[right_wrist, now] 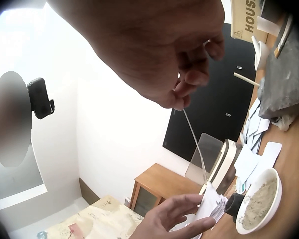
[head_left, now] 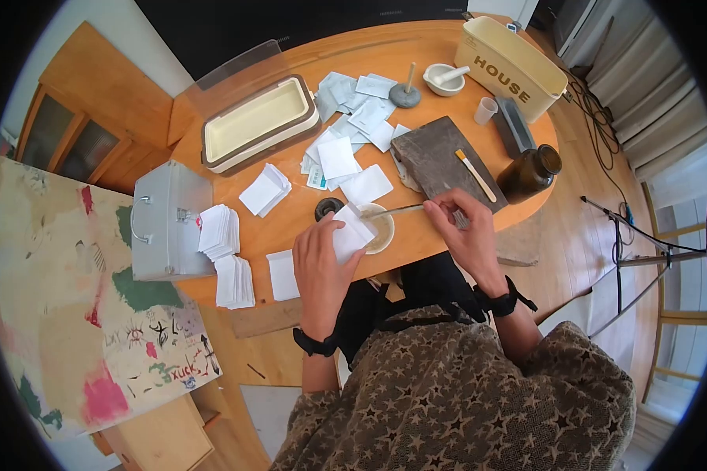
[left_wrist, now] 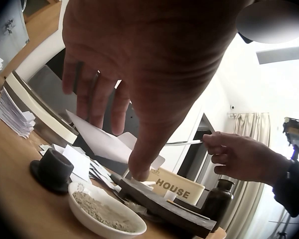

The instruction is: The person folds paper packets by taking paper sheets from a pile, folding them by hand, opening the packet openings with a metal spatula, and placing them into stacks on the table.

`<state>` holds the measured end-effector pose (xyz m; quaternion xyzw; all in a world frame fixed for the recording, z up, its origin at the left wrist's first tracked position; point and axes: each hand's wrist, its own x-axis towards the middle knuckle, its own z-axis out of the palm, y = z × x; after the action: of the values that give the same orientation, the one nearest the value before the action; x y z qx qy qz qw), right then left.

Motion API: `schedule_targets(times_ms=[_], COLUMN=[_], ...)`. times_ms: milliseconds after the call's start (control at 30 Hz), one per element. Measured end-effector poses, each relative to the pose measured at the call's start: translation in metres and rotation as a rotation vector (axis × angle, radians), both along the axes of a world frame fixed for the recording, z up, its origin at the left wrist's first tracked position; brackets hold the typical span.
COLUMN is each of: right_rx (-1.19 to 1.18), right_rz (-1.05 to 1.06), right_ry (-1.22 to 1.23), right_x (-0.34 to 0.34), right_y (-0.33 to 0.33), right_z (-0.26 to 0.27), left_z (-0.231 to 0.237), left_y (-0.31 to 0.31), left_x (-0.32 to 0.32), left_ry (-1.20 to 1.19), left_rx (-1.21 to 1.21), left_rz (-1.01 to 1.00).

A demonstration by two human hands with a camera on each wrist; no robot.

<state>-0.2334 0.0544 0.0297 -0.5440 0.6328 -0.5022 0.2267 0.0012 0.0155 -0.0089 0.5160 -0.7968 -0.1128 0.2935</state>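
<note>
White paper packet (head_left: 353,234) is pinched by the left fingers (left_wrist: 100,99); the right fingers (head_left: 441,224), together, clamp a thin tool (head_left: 403,209).

White paper packet (head_left: 355,235): tilted, gripped by the left hand (head_left: 320,263) above the bowl's left rim. Thin spatula (head_left: 401,209): pinched by the right hand (head_left: 471,235), far end at the packet; insertion not discernible. White bowl (left_wrist: 84,217): upright near the table's (head_left: 413,235) person-side edge, containing grey-beige powder (left_wrist: 102,211).

There were two hands (head_left: 320,263), one held packet (head_left: 353,235), one thin tool (head_left: 401,209), one powder bowl (left_wrist: 85,213), one brush (head_left: 476,176), one bottle (head_left: 529,176), one mortar (head_left: 446,89), one pestle (head_left: 451,75) and one metal case (head_left: 155,243).
</note>
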Motion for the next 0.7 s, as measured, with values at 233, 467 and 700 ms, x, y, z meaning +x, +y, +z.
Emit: schedule_targets(times_ms=[233,467,700], right_rx=[-0.009,0.046,-0.102], right_rz=[0.001,-0.001,0.051], right_ry=[0.029,-0.039,0.063], right_x=[0.002,0.005,0.011], right_y=[-0.001,0.002,0.003], right_z=[-0.003,-0.011,-0.014], left_z=[0.003,0.001,-0.002], left_y=[0.003,0.009,0.006], left_x=[0.004,0.002,-0.003], left_ry=[0.049,0.093,0.077], left_rx=[0.049,0.085,0.065], left_rz=[0.01,-0.017,-0.039])
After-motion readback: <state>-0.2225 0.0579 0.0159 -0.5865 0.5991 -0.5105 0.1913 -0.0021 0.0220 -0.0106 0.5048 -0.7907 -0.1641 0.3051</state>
